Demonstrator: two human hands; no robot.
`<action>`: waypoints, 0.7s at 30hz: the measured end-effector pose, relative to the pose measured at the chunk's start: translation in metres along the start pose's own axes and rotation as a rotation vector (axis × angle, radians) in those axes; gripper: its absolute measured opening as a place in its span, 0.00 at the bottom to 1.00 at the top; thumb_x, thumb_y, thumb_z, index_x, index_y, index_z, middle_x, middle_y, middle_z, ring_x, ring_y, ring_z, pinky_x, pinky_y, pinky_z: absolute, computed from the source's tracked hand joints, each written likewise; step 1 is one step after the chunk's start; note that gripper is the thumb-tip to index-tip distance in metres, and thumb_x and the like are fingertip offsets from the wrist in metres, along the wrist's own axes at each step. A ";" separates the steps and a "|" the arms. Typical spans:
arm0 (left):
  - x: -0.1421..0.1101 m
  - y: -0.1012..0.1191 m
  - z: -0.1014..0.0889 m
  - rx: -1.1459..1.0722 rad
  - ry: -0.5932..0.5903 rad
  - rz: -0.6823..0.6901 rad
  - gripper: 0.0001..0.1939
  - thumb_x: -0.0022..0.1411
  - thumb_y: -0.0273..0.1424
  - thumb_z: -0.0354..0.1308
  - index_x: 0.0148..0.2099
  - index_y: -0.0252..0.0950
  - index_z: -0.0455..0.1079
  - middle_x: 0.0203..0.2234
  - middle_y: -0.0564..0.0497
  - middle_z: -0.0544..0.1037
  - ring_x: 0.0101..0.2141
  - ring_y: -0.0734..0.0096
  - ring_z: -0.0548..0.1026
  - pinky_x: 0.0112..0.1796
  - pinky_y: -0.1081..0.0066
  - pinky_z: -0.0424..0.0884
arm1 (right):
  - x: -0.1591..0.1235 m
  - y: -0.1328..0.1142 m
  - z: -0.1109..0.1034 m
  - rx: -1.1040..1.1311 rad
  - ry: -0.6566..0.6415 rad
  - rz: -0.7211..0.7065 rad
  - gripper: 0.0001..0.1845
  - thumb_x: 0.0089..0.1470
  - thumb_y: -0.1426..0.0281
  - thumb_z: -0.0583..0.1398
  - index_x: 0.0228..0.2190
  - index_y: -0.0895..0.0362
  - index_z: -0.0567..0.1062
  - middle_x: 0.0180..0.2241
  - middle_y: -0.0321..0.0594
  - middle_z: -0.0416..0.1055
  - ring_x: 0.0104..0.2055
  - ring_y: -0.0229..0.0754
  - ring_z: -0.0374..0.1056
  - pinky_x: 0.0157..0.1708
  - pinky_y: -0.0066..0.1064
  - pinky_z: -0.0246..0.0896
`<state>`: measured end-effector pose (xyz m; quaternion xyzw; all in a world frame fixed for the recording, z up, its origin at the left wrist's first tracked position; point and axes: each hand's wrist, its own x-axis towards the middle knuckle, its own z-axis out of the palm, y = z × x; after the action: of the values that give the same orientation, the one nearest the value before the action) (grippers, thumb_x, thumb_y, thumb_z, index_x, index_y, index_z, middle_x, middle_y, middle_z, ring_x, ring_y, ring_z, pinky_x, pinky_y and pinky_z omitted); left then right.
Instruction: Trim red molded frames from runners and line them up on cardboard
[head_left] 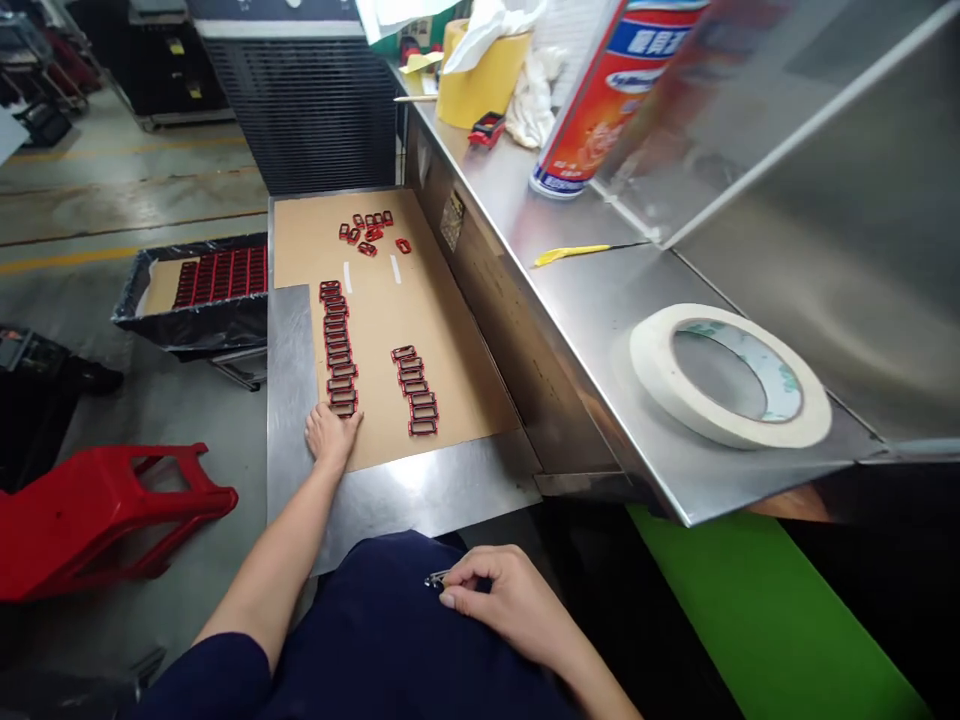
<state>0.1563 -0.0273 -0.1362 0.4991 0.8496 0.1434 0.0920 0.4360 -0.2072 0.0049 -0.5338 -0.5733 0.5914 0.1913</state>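
My left hand rests on the brown cardboard sheet at its near left corner, fingertips touching the last piece of a long row of small red frames. A shorter row of red frames lies to the right. A loose cluster of red frames sits at the far end of the sheet. My right hand lies on my dark blue lap, fingers pinched on a small metal tool.
A steel bench runs along the right, bearing a masking tape roll, a spray can, a yellow tape roll and a yellow strip. A lined bin of red frames and a red stool stand left.
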 end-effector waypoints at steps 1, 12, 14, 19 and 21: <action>-0.002 0.001 -0.001 0.010 0.023 0.010 0.39 0.54 0.48 0.65 0.58 0.26 0.61 0.51 0.31 0.71 0.54 0.41 0.67 0.53 0.49 0.64 | -0.002 0.002 -0.004 0.000 -0.001 0.008 0.01 0.53 0.68 0.68 0.31 0.51 0.84 0.32 0.31 0.76 0.32 0.35 0.71 0.34 0.21 0.60; 0.082 0.124 0.012 -0.055 -0.341 0.600 0.27 0.56 0.22 0.52 0.58 0.41 0.69 0.63 0.42 0.64 0.64 0.53 0.57 0.61 0.52 0.58 | -0.036 0.038 -0.018 -0.003 0.121 0.234 0.08 0.49 0.67 0.64 0.27 0.58 0.81 0.24 0.37 0.73 0.28 0.39 0.69 0.25 0.22 0.51; 0.096 0.140 0.009 -0.080 -0.399 0.589 0.23 0.53 0.21 0.54 0.52 0.40 0.73 0.59 0.41 0.70 0.62 0.52 0.61 0.60 0.51 0.59 | -0.041 0.042 -0.015 0.033 0.157 0.247 0.09 0.49 0.65 0.64 0.27 0.58 0.82 0.25 0.37 0.74 0.29 0.40 0.68 0.26 0.23 0.51; 0.098 0.139 -0.014 -0.195 -0.431 0.519 0.04 0.52 0.26 0.58 0.33 0.35 0.72 0.50 0.37 0.75 0.60 0.53 0.64 0.62 0.56 0.57 | -0.040 0.053 -0.007 0.115 0.241 0.226 0.12 0.47 0.62 0.63 0.26 0.59 0.81 0.26 0.39 0.73 0.31 0.41 0.68 0.29 0.24 0.53; 0.085 0.123 -0.028 -0.276 -0.441 0.494 0.02 0.53 0.29 0.59 0.29 0.36 0.69 0.51 0.39 0.74 0.60 0.54 0.64 0.62 0.58 0.57 | -0.032 0.055 -0.006 0.161 0.300 0.180 0.16 0.50 0.58 0.63 0.26 0.60 0.79 0.26 0.39 0.72 0.31 0.41 0.66 0.29 0.25 0.53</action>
<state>0.2072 0.0996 -0.0699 0.6912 0.6357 0.1636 0.3023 0.4735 -0.2461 -0.0289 -0.6481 -0.4391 0.5639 0.2631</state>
